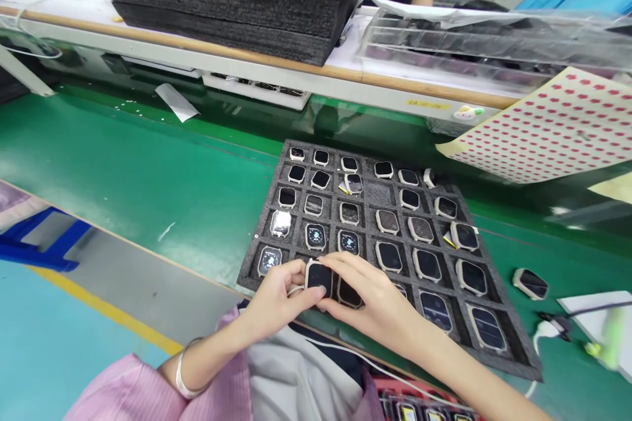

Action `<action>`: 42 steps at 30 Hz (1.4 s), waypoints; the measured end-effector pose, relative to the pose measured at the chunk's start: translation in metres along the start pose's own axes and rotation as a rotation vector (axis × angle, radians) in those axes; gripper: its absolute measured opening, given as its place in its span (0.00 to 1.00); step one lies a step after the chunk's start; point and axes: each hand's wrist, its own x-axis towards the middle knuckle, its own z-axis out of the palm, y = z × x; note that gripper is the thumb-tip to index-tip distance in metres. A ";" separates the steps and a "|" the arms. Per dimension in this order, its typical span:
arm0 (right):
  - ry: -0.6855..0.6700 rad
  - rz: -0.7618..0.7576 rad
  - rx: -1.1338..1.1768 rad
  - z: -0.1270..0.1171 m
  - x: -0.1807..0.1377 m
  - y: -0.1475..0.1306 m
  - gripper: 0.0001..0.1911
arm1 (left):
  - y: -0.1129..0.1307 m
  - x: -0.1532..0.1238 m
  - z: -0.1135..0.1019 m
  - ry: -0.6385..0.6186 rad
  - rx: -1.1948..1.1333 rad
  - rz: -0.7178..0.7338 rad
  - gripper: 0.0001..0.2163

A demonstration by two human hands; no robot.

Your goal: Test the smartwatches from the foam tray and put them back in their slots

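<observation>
Between my two hands is a smartwatch case (318, 278) with a dark screen and a pale frame, held over the near edge of the foam tray. My left hand (281, 296) grips its left side, thumb at the lower part of the screen. Fingers of my right hand (370, 296) close on its top and right edge. A bit of white cable (296, 290) shows by my left fingers; whether it joins the watch is hidden. The dark grey foam tray (249, 268) holds many watch cases in its compartments. Several screens are lit, such as the watch (348, 241) behind my right hand.
A loose watch (530, 283) lies right of the tray on the green table (123, 164). Beyond stand stacked black foam (222, 0) and a red-dotted sticker sheet (557, 128). A white cable (375, 358) crosses near my lap above a red tray (409, 385). A person sits opposite.
</observation>
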 end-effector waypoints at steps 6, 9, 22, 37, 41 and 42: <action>0.041 -0.002 0.093 0.006 0.000 0.000 0.18 | 0.005 -0.002 -0.002 -0.022 -0.056 0.011 0.12; 0.046 -0.002 0.099 0.006 -0.001 0.000 0.17 | 0.006 -0.001 -0.001 -0.024 -0.047 0.009 0.12; 0.047 0.137 0.175 0.008 0.001 -0.001 0.14 | 0.005 0.002 -0.006 -0.047 -0.029 -0.068 0.16; 0.076 0.261 0.341 0.005 0.010 -0.003 0.10 | 0.012 0.004 -0.009 -0.081 0.079 -0.050 0.22; 0.133 0.193 0.235 0.010 0.005 -0.002 0.14 | 0.012 0.003 -0.007 -0.036 0.104 -0.083 0.19; 0.140 0.175 0.192 0.013 0.004 -0.001 0.16 | 0.011 0.003 -0.006 -0.017 0.103 -0.089 0.18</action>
